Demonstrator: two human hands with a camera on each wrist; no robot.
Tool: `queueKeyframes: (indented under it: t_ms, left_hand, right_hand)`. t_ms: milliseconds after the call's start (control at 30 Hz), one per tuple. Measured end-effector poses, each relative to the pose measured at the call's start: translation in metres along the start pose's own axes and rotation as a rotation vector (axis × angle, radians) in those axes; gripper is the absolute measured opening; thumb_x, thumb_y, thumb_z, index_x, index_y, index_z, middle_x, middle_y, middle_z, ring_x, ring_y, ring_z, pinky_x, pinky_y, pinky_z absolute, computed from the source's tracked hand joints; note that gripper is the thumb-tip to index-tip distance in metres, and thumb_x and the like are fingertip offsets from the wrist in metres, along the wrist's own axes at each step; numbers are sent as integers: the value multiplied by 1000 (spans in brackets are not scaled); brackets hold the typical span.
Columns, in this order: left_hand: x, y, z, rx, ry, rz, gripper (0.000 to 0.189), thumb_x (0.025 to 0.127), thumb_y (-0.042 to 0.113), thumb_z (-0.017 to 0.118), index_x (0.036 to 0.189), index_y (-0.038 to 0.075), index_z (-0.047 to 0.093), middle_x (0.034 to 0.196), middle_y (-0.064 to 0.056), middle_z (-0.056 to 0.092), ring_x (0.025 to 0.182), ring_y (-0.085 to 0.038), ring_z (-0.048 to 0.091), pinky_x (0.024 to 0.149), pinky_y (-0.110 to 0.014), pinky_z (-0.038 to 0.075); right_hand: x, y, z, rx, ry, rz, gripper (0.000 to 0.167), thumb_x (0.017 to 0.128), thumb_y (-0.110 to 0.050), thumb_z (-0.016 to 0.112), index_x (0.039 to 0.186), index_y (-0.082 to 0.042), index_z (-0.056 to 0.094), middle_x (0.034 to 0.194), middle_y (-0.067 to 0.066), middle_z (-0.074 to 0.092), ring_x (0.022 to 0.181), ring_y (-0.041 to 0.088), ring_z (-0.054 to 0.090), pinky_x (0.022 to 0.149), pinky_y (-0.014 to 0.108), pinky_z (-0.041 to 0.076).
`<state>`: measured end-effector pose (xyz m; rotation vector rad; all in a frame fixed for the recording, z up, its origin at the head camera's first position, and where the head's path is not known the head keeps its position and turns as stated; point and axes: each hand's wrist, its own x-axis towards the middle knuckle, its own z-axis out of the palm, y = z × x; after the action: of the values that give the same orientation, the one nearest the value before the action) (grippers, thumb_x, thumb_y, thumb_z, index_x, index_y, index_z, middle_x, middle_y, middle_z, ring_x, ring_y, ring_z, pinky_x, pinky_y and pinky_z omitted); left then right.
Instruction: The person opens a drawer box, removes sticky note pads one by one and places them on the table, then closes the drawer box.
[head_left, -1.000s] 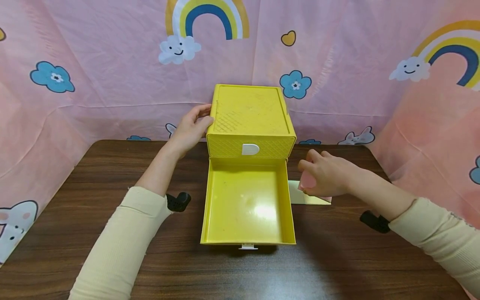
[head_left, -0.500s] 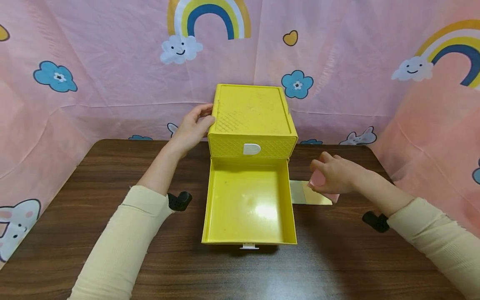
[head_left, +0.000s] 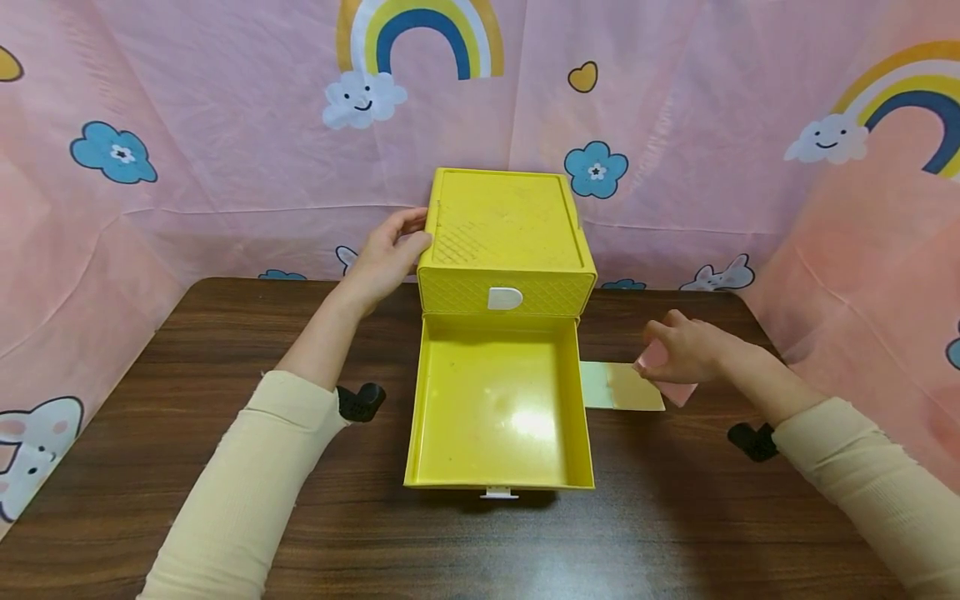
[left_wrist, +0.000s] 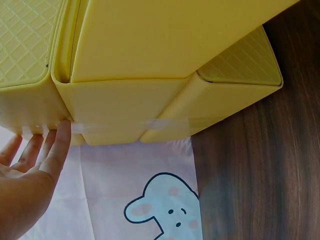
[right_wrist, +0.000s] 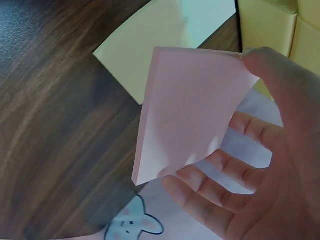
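A two-tier yellow drawer box (head_left: pixel 510 221) stands at the back of the table, its lower drawer (head_left: pixel 491 400) pulled out toward me with nothing inside. My left hand (head_left: pixel 386 262) rests against the box's left side. In the left wrist view its fairly straight fingers (left_wrist: pixel 60 145) touch the yellow wall. To the right of the drawer, my right hand (head_left: pixel 690 354) pinches a pink sticky note pad (right_wrist: pixel 185 110) between thumb and fingers, tilted above the table. Beneath and left of it lies a green and yellow sticky note pad (head_left: pixel 633 390), its left end hidden by the drawer.
The dark wooden table (head_left: pixel 337 517) reaches back to a pink curtain (head_left: pixel 247 167) printed with rainbows, flowers and rabbits. The upper drawer, with a white handle (head_left: pixel 505 298), is closed. The lower drawer's white handle (head_left: pixel 498 493) juts toward me.
My right hand has moved right with the pink sticky note pad, uncovering more of the green and yellow pad. My left hand stays against the box.
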<state>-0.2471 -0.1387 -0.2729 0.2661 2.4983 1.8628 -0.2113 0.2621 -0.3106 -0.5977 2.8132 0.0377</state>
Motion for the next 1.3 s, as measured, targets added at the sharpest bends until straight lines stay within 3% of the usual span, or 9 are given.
queueKeyframes:
  t_ms: [367, 767, 1300]
  left_hand:
    - [1, -1, 0, 8, -6, -3, 52, 93, 28, 47, 142, 13, 34, 139, -5, 40, 119, -18, 47, 92, -36, 47]
    - [1, -1, 1, -1, -10, -4, 52, 93, 28, 47, 141, 14, 34, 140, -4, 40, 119, -17, 47, 91, -36, 47]
    - [-1, 0, 0, 13, -13, -3, 51, 94, 27, 47, 141, 14, 34, 140, -5, 40, 120, -18, 46, 91, -38, 47]
  right_hand:
    - [0, 19, 16, 33, -47, 48, 54, 83, -51, 57, 114, -6, 53, 112, 28, 45, 75, 32, 56, 70, 52, 47]
    - [1, 40, 32, 113, -130, 132, 58, 84, -49, 55, 118, -2, 50, 121, 36, 40, 98, 44, 51, 76, 56, 44]
    - [6, 53, 41, 184, -212, 221, 68, 85, -53, 52, 122, 4, 44, 121, 40, 36, 97, 48, 49, 76, 57, 44]
